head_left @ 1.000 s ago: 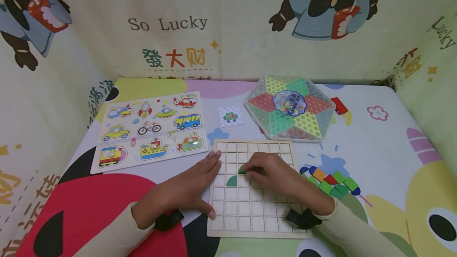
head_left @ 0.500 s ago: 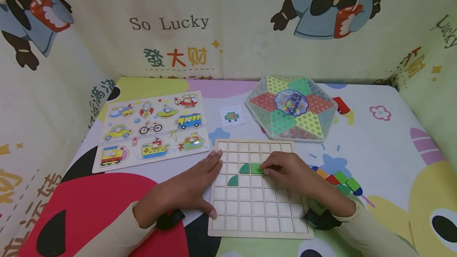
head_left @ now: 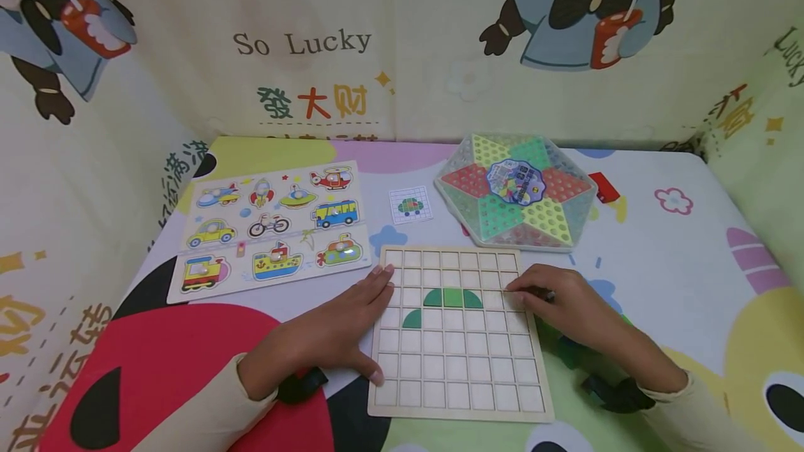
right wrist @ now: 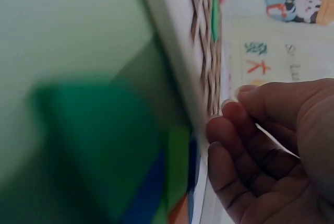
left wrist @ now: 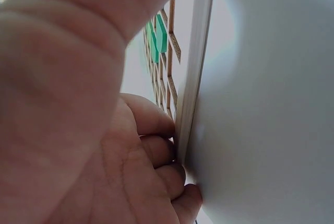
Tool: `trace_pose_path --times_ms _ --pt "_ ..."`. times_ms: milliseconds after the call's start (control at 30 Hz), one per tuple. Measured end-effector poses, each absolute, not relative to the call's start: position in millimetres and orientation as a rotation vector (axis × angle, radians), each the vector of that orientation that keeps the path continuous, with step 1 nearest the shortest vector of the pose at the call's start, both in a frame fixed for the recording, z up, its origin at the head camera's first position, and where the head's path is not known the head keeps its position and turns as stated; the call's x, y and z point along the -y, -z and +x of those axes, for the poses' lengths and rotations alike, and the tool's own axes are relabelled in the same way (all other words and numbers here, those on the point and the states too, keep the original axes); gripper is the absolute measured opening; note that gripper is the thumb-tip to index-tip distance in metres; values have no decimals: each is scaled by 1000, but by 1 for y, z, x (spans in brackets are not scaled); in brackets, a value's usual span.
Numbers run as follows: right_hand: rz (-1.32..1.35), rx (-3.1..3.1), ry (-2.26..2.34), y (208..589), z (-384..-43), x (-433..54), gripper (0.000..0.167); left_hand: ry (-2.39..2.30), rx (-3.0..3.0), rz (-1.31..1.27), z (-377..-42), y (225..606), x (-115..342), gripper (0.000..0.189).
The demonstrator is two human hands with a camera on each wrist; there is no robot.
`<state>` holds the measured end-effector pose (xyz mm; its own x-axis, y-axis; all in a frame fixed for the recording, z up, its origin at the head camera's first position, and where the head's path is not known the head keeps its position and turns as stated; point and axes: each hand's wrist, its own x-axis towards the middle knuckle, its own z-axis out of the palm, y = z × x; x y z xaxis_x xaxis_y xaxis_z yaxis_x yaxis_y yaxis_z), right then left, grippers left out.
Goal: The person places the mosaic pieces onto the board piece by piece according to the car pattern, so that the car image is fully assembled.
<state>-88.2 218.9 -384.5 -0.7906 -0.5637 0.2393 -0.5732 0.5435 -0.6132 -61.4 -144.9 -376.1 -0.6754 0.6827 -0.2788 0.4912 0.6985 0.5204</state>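
Observation:
A wooden grid board [head_left: 461,413] lies in front of me. In one row sit a green quarter-circle piece [head_left: 433,298], a lighter green square [head_left: 452,298] and another green quarter circle [head_left: 473,299]. One cell lower, to the left, is a third quarter circle [head_left: 412,319]. My left hand [head_left: 329,323] rests along the board's left edge, fingers extended and thumb near the lower corner. My right hand [head_left: 568,302] hovers at the right edge with loosely bent fingers. The right wrist view shows no piece between its thumb [right wrist: 261,96] and fingers.
Loose coloured pieces [right wrist: 104,140] lie right of the board, mostly hidden by my right hand and forearm in the head view. Behind the board are a small car pattern card [head_left: 411,205] and a hexagonal clear box [head_left: 515,194]. A vehicle puzzle board [head_left: 270,229] lies to the left.
A green square and then a quarter circle have appeared beside the upper quarter circle. My right hand has drawn back rightward to the board's edge; the left stays put.

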Motion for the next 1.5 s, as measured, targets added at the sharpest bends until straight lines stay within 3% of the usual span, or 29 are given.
trace_pose_path --times_ms 1133,1500 --pt "525 2934 -959 389 -59 -321 27 -557 -2449 887 -62 378 144 119" --pt "593 2994 -857 393 -62 -325 34 -558 -2454 886 -61 378 144 120"
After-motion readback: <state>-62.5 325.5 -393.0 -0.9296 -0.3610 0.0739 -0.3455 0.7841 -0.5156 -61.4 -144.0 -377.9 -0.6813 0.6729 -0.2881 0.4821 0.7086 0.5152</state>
